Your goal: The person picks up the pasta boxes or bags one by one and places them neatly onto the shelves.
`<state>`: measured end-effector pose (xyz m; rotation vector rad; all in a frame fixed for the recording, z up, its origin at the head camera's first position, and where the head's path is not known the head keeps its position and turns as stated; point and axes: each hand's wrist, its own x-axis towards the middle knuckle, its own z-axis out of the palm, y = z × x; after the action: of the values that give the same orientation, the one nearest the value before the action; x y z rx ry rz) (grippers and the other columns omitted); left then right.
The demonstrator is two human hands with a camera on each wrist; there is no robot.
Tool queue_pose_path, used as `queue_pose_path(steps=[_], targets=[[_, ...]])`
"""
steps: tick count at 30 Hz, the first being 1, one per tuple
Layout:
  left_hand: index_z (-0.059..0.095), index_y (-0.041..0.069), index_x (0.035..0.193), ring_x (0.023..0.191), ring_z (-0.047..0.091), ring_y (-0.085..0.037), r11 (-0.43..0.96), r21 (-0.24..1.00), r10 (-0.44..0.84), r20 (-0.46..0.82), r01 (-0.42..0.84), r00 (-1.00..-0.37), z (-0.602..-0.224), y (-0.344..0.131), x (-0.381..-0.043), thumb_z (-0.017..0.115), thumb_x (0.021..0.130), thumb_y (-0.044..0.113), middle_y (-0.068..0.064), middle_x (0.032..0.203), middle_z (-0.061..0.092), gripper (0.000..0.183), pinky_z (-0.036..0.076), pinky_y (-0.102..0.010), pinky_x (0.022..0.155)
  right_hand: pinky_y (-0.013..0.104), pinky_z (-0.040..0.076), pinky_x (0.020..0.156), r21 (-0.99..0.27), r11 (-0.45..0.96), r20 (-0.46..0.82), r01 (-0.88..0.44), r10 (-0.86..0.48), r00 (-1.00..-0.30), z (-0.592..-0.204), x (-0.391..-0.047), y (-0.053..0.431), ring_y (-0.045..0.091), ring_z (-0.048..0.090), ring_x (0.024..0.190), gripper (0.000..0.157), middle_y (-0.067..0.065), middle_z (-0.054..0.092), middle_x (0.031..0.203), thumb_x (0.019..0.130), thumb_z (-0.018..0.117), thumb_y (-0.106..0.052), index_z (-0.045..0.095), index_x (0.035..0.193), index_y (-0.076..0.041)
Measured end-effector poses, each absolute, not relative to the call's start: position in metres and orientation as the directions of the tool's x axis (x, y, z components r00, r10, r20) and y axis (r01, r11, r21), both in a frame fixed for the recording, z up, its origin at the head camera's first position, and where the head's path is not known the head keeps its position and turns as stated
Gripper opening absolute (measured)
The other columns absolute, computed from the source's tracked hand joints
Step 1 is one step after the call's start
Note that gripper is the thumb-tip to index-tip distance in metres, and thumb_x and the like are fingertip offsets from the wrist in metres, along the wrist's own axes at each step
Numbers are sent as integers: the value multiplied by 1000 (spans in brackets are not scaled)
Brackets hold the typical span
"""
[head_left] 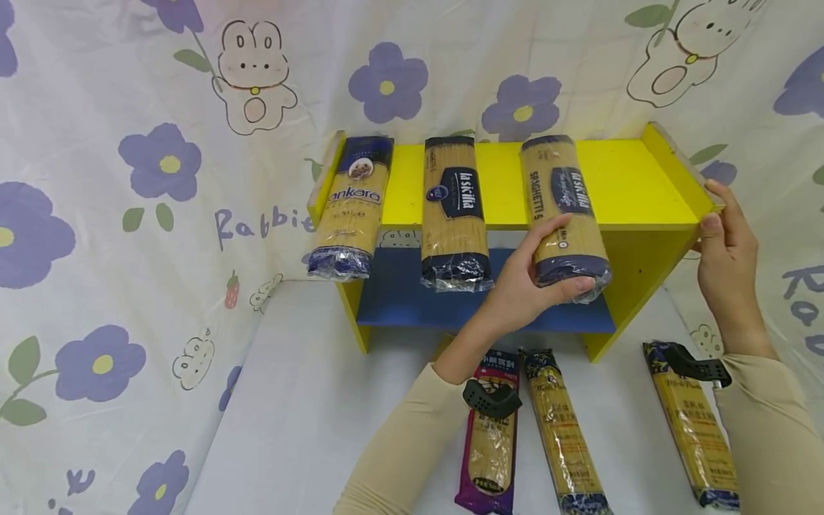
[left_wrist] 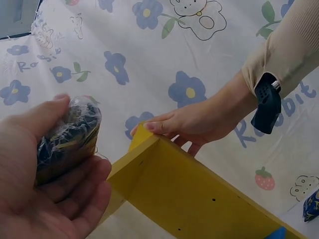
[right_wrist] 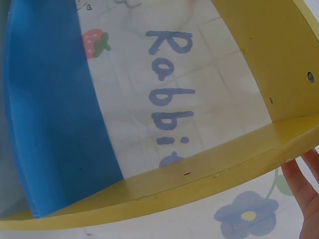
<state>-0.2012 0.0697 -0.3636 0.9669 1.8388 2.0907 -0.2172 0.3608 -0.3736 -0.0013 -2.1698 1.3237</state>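
Note:
My left hand [head_left: 524,279] grips the lower end of a "la sicilia" spaghetti pack [head_left: 560,172], thumb across its front bottom and fingers along its side. The pack leans on the yellow top of a small shelf [head_left: 618,179], its lower end jutting past the front edge. In the left wrist view the crinkled plastic end of the pack [left_wrist: 75,132] lies between thumb and curled fingers. With thumb in front and fingers behind, my right hand [head_left: 730,261] holds the raised right side panel of the shelf by its front corner.
On the shelf top also lie an "ankara" pasta pack [head_left: 357,193] and another "la sicilia" pack [head_left: 453,214]. A blue board [head_left: 412,286] forms the lower level. On the white table are a purple-edged pasta pack [head_left: 492,443] and two blue-ended packs, one [head_left: 563,429] left of the other [head_left: 692,422].

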Motion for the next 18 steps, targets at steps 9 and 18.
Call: queue_pose_path(steps=[9,18], targets=[[37,26,152,112,57,-8,-183,940,512,342,289,-788,-362,75,-202,65,93,4,-1,152,40,69,54,-17,88,4,47,80,-814,499,480,-296,291,-828,-368,-213,357,0,56,87,43,-17,52,99,107,40,-21,45,148,-30],[50,25,146,108,60,-8,-123,930,432,364,346,-825,-360,78,-205,68,94,14,2,142,53,56,54,-16,84,4,47,79,-811,502,484,-302,285,-827,-366,-210,354,1,55,88,42,-19,54,101,107,41,-22,46,148,-29]])
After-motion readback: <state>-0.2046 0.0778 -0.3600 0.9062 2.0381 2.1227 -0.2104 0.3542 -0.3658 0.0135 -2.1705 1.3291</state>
